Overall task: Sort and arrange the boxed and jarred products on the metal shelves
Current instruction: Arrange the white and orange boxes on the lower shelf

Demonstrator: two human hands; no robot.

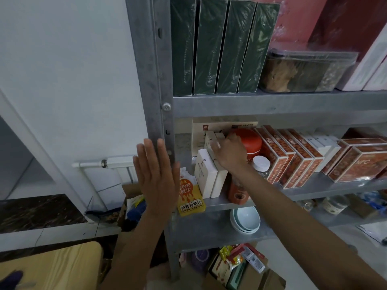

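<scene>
- Left hand (156,174) lies flat, released, steadying against the shelf post (159,80).
- Right hand (230,151) grasps a cream box (210,139); slide it upright, clear of the red jar (249,141).

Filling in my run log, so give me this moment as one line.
step: sorting middle shelf | left hand: open flat at shelf post | right hand: grips cream box beside red jar

Metal shelves (272,105). Upper shelf: four upright dark green boxes (224,49) at the left edge, then a clear plastic container (303,72). Middle shelf: yellow pouch (189,195) at the front left corner, white boxes (206,174) beside it, red jar (249,141), white-capped jar (260,164), then a row of red-patterned boxes (293,160) toward the right. Lower shelf: stacked bowls (245,220).
</scene>
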